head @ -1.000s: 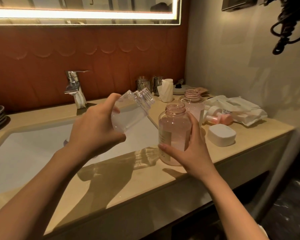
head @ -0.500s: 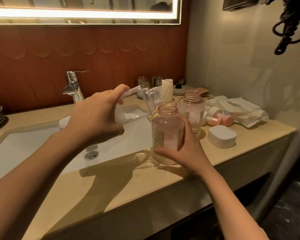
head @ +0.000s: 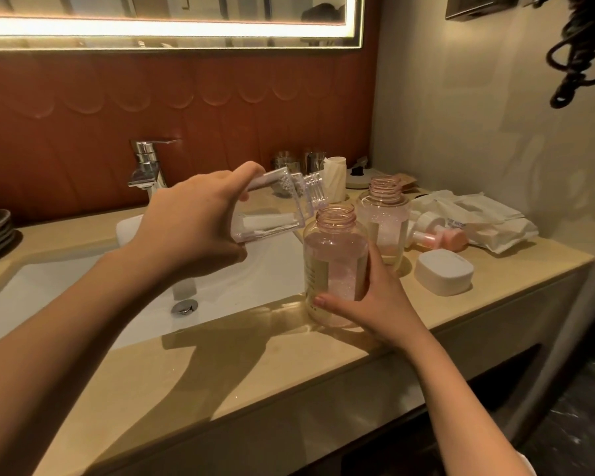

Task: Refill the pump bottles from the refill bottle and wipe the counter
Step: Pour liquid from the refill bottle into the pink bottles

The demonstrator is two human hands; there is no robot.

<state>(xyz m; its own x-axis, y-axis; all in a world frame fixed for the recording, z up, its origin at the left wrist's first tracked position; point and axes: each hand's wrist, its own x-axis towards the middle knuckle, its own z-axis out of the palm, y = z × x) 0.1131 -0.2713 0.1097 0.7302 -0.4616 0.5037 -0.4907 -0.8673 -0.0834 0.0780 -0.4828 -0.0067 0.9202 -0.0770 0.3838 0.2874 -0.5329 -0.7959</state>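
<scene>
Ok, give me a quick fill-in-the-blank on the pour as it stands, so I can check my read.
The left hand tilts the refill bottle toward the near bottle, tinted ____.
The right hand grips that bottle, which stands on the ____.
The far bottle behind it has ____ cap on.
A pump lies on its ____ beside the far bottle.
Missing: pink; counter; no; side.

L hand (head: 193,221) raised, gripping refill bottle (head: 272,221); R hand (head: 375,307) lower, wrapped round pump bottle (head: 334,259).
</scene>
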